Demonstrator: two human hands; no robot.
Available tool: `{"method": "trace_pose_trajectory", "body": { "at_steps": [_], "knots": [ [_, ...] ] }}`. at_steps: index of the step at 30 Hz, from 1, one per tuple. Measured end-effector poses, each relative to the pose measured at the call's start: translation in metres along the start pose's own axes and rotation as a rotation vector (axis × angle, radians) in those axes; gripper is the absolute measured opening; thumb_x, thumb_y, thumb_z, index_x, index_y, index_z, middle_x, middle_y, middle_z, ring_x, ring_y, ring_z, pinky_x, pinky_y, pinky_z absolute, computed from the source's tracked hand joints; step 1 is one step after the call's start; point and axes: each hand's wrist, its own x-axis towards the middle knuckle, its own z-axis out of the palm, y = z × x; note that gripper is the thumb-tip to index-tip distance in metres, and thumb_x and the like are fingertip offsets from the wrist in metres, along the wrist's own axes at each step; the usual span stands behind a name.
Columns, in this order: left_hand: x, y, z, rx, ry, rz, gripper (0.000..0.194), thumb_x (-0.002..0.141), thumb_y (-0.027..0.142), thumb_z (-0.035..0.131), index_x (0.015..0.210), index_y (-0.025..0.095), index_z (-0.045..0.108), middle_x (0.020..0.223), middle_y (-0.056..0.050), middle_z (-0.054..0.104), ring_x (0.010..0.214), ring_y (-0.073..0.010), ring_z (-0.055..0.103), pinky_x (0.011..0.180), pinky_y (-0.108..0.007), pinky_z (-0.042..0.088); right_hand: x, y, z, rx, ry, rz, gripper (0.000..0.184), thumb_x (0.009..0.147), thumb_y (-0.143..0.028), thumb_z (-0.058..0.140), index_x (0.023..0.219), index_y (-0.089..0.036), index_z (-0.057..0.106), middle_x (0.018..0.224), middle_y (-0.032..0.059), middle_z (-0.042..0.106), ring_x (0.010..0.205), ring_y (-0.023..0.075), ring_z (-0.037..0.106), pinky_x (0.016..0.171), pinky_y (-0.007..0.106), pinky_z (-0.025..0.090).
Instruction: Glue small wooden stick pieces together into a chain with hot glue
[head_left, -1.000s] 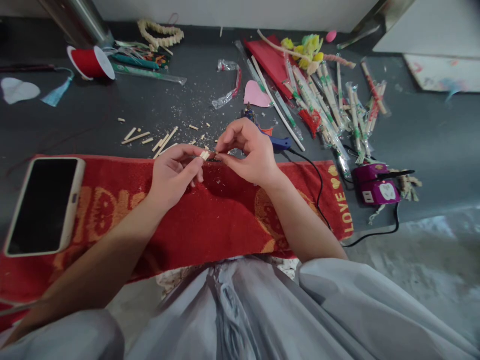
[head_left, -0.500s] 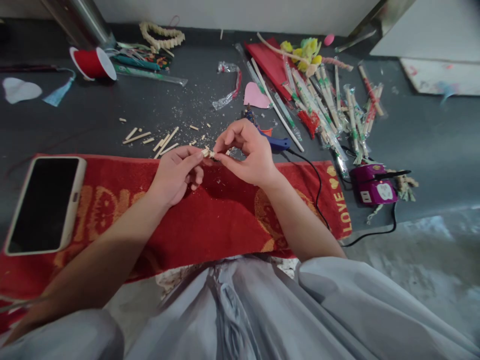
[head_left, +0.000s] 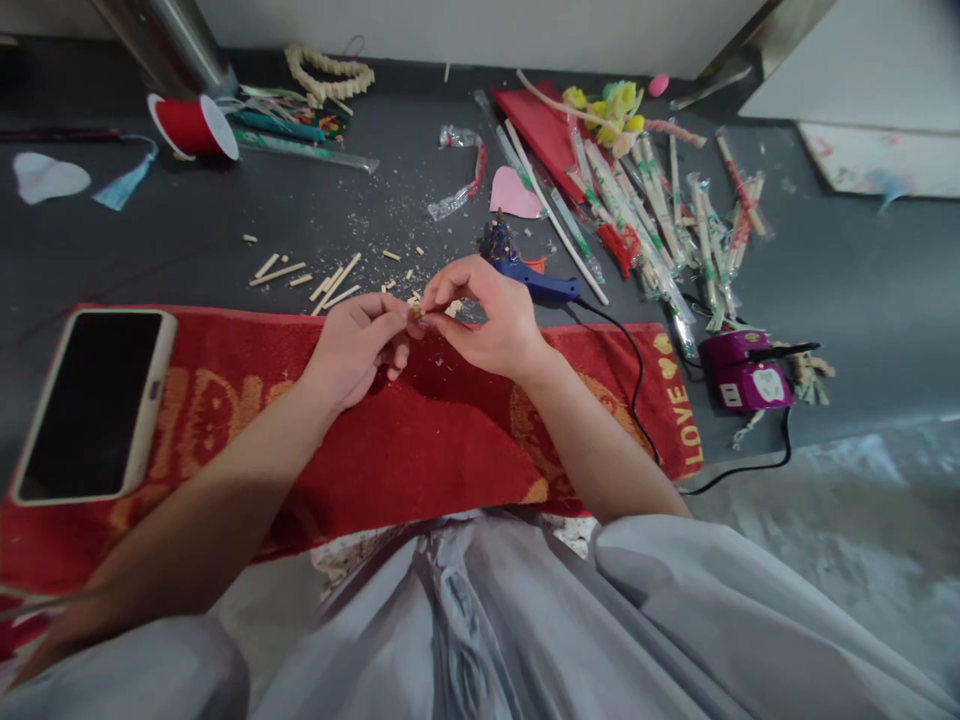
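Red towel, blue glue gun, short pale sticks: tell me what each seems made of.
Towel: matt terry cloth, probably cotton, by its fuzzy pile. Glue gun: smooth plastic, apparently, by its handle's soft sheen. Sticks: bare, matt wood or bamboo, by their straw colour; which is unclear.

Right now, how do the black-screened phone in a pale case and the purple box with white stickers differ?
The black-screened phone is a thin slab; the purple box is chunky.
The phone lies mostly on the red towel; the box sits beyond its "LOVE" end, on the grey table.
Shared: neither is in the left hand or right hand.
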Motion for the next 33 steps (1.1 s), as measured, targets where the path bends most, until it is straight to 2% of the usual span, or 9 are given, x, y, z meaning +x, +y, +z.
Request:
{"method": "trace_pose_trajectory", "body": {
  "at_steps": [5,16,26,33],
  "knots": [
    [-0.0002,0.0001,0.0007,-0.005,-0.012,0.017,0.014,0.065,0.021,0.073,0.064,0.016,0.060,0.057,0.001,0.064,0.032,-0.0069,0.048,0.027,-0.018,0.034,-0.0013,0.0021,0.0009,0.000,0.021,-0.008,0.020,0.084,-0.007,0.056,0.094,-0.022,0.047,0.087,-0.0031,0.063,0.079,0.0090,0.064,0.075,0.026,0.055],
    [0.0005,-0.0021,-0.0002,0.032,-0.001,0.022,0.019,0.072,0.021,0.073,0.063,0.017,0.057,0.055,0.002,0.062,0.032,-0.0064,0.047,0.028,-0.017,0.033,0.0008,0.0010,-0.0042,-0.129,0.019,-0.110,0.017,0.084,-0.006,0.056,0.088,-0.022,0.049,0.083,-0.0030,0.062,0.076,0.0099,0.061,0.072,0.027,0.056],
    [-0.0019,-0.0008,-0.0001,0.053,0.001,0.030,0.015,0.075,0.016,0.070,0.066,0.016,0.058,0.056,0.002,0.061,0.033,-0.0062,0.047,0.029,-0.018,0.035,-0.0003,0.0023,-0.0031,-0.119,0.014,-0.084,0.017,0.085,-0.007,0.053,0.088,-0.022,0.046,0.083,-0.0027,0.062,0.077,0.0097,0.062,0.073,0.026,0.055],
    [-0.0006,-0.0029,-0.0015,0.056,-0.012,0.030,0.024,0.071,0.026,0.079,0.067,0.016,0.058,0.056,0.002,0.062,0.034,-0.0056,0.047,0.029,-0.017,0.035,0.0001,0.0013,-0.0037,-0.107,0.001,-0.062,0.016,0.086,-0.008,0.054,0.086,-0.021,0.045,0.082,-0.0027,0.061,0.076,0.0092,0.060,0.074,0.027,0.053]
  ]
}}
